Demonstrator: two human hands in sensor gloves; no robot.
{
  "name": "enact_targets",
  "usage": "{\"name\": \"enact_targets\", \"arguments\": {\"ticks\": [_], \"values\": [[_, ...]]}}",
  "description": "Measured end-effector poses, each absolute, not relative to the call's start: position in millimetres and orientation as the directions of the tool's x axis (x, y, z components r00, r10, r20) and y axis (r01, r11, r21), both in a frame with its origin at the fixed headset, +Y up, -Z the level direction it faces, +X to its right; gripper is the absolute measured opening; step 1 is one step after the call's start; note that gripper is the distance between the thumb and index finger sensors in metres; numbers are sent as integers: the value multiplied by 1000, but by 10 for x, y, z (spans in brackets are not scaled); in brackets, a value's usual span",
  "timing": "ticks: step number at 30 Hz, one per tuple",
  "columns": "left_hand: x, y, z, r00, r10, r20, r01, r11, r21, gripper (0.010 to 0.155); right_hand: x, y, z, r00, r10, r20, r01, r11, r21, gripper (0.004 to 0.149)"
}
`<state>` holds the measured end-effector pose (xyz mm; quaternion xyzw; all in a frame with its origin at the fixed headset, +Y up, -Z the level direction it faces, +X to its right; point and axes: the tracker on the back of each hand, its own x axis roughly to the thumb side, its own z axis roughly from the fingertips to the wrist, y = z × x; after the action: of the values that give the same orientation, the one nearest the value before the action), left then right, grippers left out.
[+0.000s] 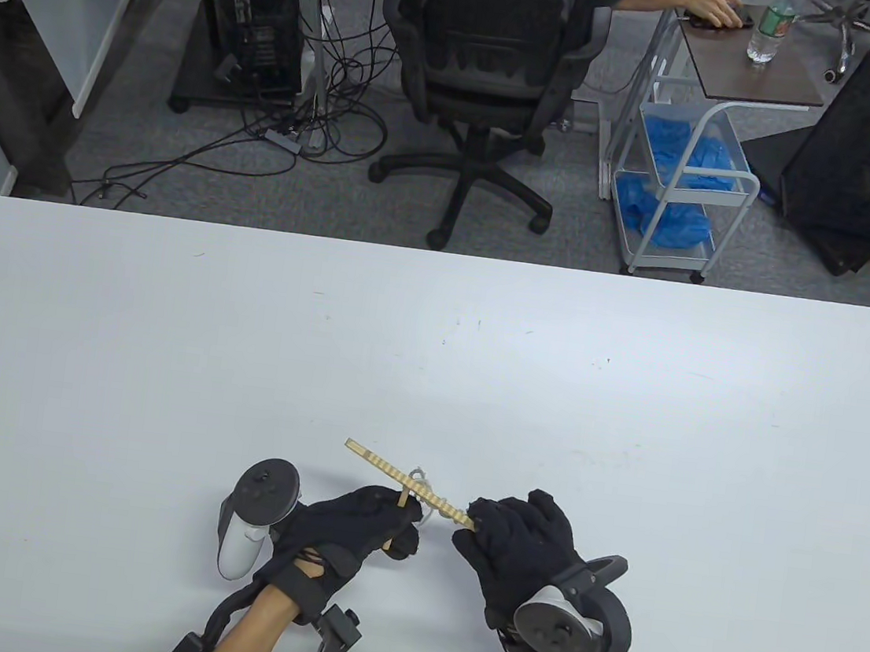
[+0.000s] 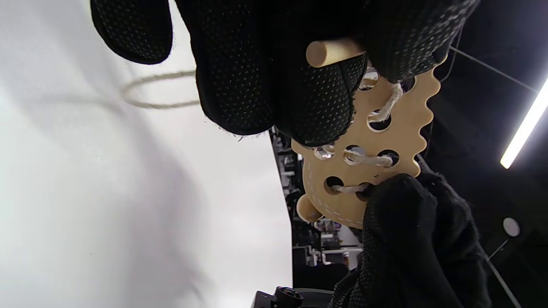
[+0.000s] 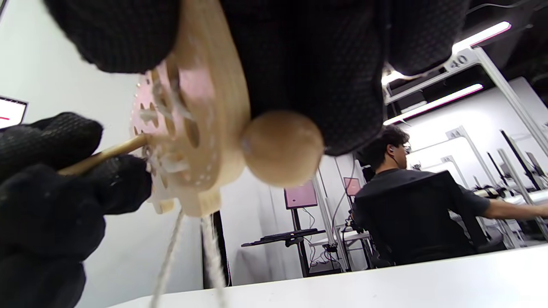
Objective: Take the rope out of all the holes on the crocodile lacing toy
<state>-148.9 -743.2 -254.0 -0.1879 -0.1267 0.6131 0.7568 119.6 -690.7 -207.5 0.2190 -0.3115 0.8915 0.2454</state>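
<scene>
Table view first: the crocodile lacing toy (image 1: 415, 484) is held off the white table (image 1: 478, 363), edge-on to the camera, between both gloves near the table's near edge. At the toy's near end, the right hand (image 1: 515, 546) has its fingers curled round the board. At the toy's middle, the left hand (image 1: 354, 530) pinches the wooden lacing needle (image 1: 403, 499), and a small loop of rope (image 1: 421, 473) shows just above the toy.

Left wrist view: the board's face is up close, wavy back edge and round holes plain. Rope stitches run between several holes, so plenty is left to unthread. The needle's blunt end pokes out between the left fingertips (image 2: 239, 77), right against the toy's upper holes. A slack loop hangs beside the toy, over the table.

Right wrist view: the right fingers (image 3: 308, 64) clamp the toy's rim beside a round wooden knob (image 3: 282, 147); two rope strands drop below the toy.

To do this well, I'd judge: steady the board, draw the needle straight out along the hole's axis, and clear the slack before tackling the neighbouring hole
</scene>
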Motion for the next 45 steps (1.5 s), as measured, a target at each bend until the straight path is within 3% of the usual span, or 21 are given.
{"name": "enact_targets", "arguments": {"ticks": [7,10,14,23,32,37,40,45], "values": [[-1541,-7424,-2566,237,972,-1,-895,218,-389,56,1457,-7010,-2280,-706,580,407,-705,-628,-329,45],[-1595,-7399,-2586,231,973,27,-908,226,-354,57,1616,-7138,-2395,-533,800,276,-844,-482,-236,45],[-1684,-7370,-2600,242,970,35,-926,241,-291,46,1773,-7287,-2486,-336,931,141,-931,-306,-198,46],[-1952,-7354,-2654,253,967,18,-951,252,-180,45,1984,-7502,-2559,-170,985,-14,-953,-168,-252,46],[-2174,-7363,-2704,234,972,11,-968,234,-91,70,2135,-7644,-2613,-33,994,-107,-954,-64,-294,46],[-2293,-7355,-2718,238,971,20,-970,238,-44,62,2214,-7686,-2618,27,991,-130,-945,-17,-326,46],[-2370,-7374,-2711,236,972,8,-971,236,21,49,2247,-7703,-2618,58,989,-138,-939,7,-343,46],[-2480,-7402,-2708,227,973,-25,-971,229,75,45,2282,-7716,-2616,90,985,-144,-931,32,-362,47]]}}
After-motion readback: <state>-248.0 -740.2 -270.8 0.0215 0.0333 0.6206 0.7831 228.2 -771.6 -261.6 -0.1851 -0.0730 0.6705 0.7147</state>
